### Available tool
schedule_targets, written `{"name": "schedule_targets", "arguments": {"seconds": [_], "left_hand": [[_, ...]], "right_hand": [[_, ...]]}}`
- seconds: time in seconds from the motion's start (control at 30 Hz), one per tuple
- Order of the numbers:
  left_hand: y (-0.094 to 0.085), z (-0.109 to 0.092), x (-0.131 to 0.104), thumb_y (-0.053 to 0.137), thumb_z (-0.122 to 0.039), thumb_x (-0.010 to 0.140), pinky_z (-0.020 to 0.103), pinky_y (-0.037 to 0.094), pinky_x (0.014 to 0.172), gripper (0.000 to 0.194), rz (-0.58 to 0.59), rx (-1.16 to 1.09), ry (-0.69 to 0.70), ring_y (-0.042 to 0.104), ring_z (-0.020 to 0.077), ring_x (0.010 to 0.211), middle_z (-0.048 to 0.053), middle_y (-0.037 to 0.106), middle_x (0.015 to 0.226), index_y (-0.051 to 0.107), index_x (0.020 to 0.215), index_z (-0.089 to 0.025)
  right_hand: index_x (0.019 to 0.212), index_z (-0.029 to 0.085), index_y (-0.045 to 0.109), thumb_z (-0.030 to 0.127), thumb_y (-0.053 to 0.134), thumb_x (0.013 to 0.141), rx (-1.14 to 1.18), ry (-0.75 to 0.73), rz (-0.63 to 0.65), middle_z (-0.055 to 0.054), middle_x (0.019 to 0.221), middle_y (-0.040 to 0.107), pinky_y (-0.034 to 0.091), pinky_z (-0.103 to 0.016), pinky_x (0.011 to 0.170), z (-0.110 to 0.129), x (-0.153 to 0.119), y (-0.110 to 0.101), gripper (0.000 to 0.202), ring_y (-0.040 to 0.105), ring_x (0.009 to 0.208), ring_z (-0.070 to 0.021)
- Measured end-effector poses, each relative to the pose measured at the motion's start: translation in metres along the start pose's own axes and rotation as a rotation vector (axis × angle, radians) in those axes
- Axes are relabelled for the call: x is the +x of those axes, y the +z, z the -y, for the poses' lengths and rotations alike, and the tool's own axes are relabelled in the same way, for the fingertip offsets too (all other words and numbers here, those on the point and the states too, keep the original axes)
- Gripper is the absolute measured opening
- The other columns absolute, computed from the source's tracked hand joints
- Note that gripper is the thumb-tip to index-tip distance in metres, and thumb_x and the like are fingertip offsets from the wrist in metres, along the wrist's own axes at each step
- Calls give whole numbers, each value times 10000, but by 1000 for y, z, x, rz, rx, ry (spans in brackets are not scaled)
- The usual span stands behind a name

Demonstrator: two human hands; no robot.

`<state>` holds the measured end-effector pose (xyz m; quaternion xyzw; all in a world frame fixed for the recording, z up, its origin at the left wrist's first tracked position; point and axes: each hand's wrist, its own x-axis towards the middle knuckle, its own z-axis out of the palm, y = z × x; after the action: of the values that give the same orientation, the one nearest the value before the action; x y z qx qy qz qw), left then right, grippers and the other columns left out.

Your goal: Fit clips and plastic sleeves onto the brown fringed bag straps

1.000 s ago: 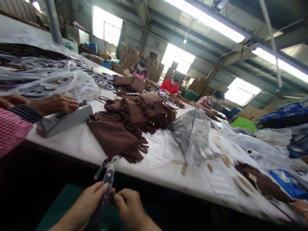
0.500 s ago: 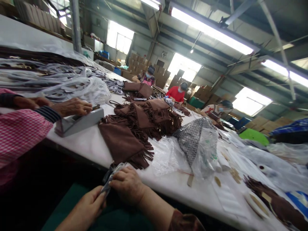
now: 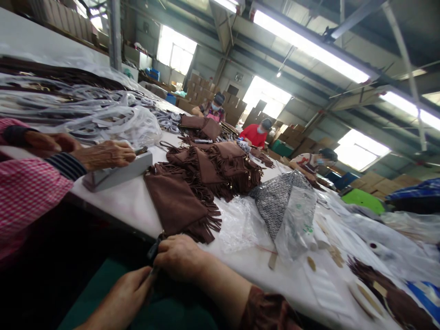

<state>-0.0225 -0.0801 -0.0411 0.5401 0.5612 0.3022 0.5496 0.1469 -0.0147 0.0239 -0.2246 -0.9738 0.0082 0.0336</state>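
At the table's near edge, my right hand (image 3: 180, 256) is closed around a dark strap (image 3: 153, 250), its fingers curled over most of it. Lower and to the left, my left hand (image 3: 132, 288) pinches the strap's lower part between thumb and fingers. Little of the strap shows between the hands. Just beyond them lies a flat brown fringed bag (image 3: 175, 199), its near corner close to my right hand. More brown fringed bags (image 3: 213, 167) are heaped behind it.
On the left, a co-worker's hands (image 3: 106, 156) rest over a long grey device (image 3: 122, 172). Wrapped straps (image 3: 113, 121) pile behind. Clear plastic (image 3: 237, 224) and a patterned grey piece (image 3: 275, 206) lie to the right. Several people work farther back.
My right hand has shifted slightly left and now covers most of the strap; its pale wrapping, visible before, is largely hidden. My left hand keeps its pinch. The view has shifted slightly.
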Motion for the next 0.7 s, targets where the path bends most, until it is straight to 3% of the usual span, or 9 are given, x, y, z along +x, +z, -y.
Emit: {"name": "schedule_targets", "arguments": {"seconds": [0.2, 0.37, 0.53, 0.7], "left_hand": [[0, -12, -5, 715, -706, 552, 211, 216, 387, 539, 103, -292, -230, 289, 81, 414, -47, 412, 513, 531, 608, -203], [-9, -17, -5, 732, -715, 546, 184, 190, 397, 575, 222, -569, -387, 249, 51, 429, -63, 382, 529, 538, 649, -184], [-7, -1, 8, 749, -752, 506, 171, 162, 384, 626, 224, -540, -379, 213, 31, 405, -90, 331, 516, 526, 660, -188], [-11, 15, 18, 657, -906, 372, 192, 210, 322, 810, 148, -372, -331, 240, 39, 339, -78, 397, 481, 596, 733, -184]], "right_hand": [[847, 186, 630, 295, 571, 925, -45, -39, -42, -19, 888, 626, 422, -302, 673, 3, -4, 8, 146, 512, 769, -173], [857, 185, 594, 317, 544, 946, -66, 19, -160, -30, 876, 626, 410, -306, 650, 6, -8, 21, 166, 504, 751, -174], [849, 194, 597, 357, 520, 961, -70, 44, -219, -34, 847, 630, 417, -318, 675, 6, -11, 34, 212, 527, 779, -183], [1064, 189, 626, 228, 464, 942, 86, 174, -407, -69, 1021, 671, 466, -328, 819, 17, -37, 20, 206, 587, 915, -194]]}}
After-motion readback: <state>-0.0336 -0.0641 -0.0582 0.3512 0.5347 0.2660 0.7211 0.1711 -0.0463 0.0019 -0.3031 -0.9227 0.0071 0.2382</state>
